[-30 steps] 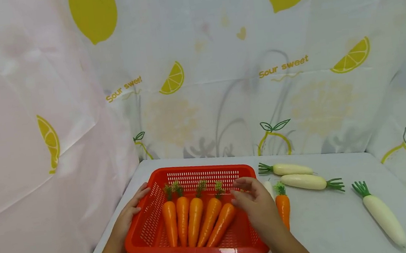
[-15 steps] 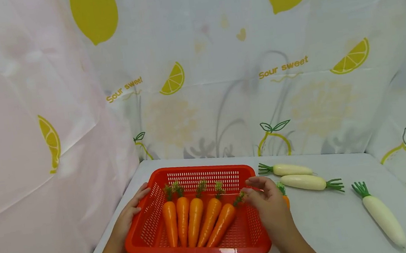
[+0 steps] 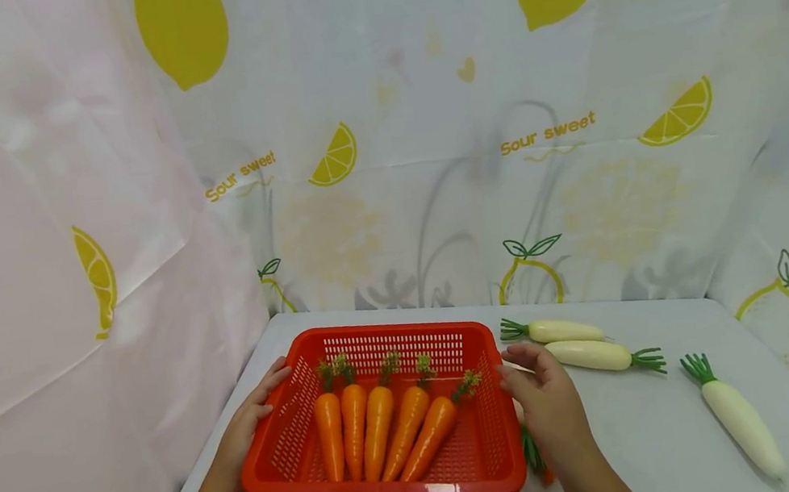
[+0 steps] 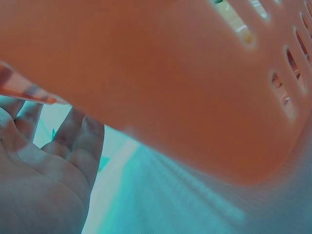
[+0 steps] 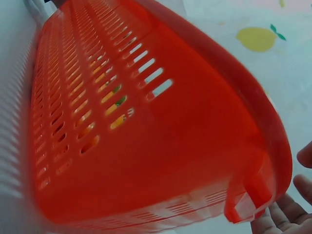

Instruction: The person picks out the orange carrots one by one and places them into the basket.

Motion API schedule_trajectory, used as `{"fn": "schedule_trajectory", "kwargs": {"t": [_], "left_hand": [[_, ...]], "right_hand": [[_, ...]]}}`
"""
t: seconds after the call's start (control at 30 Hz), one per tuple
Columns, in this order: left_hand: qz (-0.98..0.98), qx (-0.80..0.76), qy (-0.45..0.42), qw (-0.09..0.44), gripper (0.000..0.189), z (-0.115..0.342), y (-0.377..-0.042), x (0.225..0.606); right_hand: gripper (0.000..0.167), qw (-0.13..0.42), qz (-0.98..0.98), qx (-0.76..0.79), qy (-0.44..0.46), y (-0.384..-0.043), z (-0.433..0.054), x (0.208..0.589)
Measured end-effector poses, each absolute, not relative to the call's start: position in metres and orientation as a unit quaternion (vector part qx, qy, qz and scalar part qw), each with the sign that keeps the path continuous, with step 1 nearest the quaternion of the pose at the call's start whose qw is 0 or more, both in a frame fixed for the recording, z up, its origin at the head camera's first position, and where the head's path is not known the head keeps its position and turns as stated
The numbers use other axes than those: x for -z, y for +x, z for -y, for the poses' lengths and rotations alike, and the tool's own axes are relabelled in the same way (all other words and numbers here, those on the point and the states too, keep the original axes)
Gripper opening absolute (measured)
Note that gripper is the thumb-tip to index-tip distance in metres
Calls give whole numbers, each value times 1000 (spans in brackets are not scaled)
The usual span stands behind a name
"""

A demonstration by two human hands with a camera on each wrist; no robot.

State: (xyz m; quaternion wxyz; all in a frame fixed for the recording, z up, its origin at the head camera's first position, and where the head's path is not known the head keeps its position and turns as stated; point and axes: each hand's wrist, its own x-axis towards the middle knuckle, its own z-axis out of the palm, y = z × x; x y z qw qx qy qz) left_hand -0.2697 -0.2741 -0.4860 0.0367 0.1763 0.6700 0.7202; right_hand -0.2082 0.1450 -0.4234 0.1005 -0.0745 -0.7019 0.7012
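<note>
A red plastic basket (image 3: pixel 466 490) with slotted walls lies on the white table, with several orange carrots (image 3: pixel 379 433) side by side in it, their leafy tops toward the far wall. My left hand (image 3: pixel 246 419) rests against the left rim, fingertips and thumb touching it. The left wrist view shows that hand's fingers (image 4: pixel 92 141) beside the basket's side. Beside the right rim is my right hand (image 3: pixel 552 407), its fingertips at the edge. In the right wrist view, its fingers (image 5: pixel 287 212) lie near the basket's handle tab (image 5: pixel 256 192), thumb apart.
Two white radishes (image 3: pixel 588 355) lie behind and right of the basket, and another white radish (image 3: pixel 742 421) lies farther right. Green leaves (image 3: pixel 531 451) and an orange tip (image 3: pixel 548 475) show partly hidden by my right hand. A printed curtain (image 3: pixel 399 221) surrounds the table.
My right hand has moved right, from over the basket's inside to its right rim, uncovering the rightmost carrot's leafy top. The left hand keeps its place.
</note>
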Motion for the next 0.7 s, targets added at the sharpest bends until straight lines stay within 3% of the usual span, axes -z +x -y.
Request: {"fn": "schedule_trajectory", "kwargs": {"t": [0.7], "left_hand": [[-675, -721, 154, 40, 64, 273, -270, 484]], "right_hand": [[38, 84, 740, -658, -113, -207, -160, 431]]}}
